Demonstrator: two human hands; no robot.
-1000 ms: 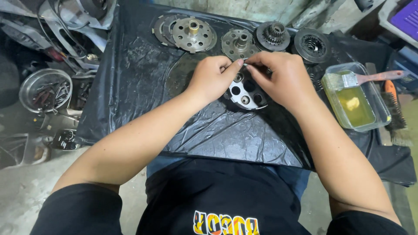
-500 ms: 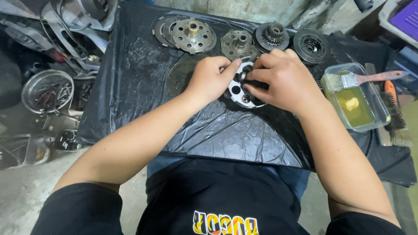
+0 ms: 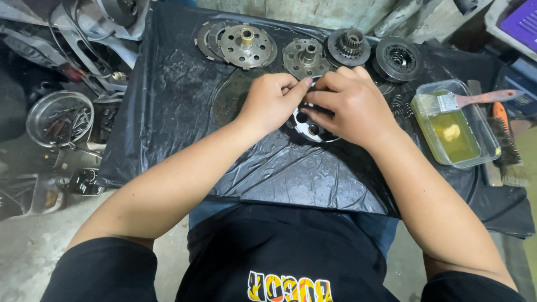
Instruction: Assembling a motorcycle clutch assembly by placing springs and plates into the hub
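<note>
Head view showed both hands together over a round white metal plate with holes (image 3: pixel 306 124). It lay flat on the black plastic sheet (image 3: pixel 168 112) on the tabletop, so it had no long side. The left hand (image 3: pixel 271 100) and the right hand (image 3: pixel 349 103) were curled, fingertips pinching at its top edge. They hid most of it. What they pinched was too small to see.

A black plastic sheet (image 3: pixel 168 112) covers the tabletop and serves as landmark. Left of it, grey concrete floor (image 3: pixel 33 246) shows, cluttered with a round metal bowl (image 3: pixel 56 117) of small tools and tangled cables (image 3: pixel 72 45). Beyond its far edge runs a rough pale wall (image 3: pixel 313 11). Light is even, soft.
</note>
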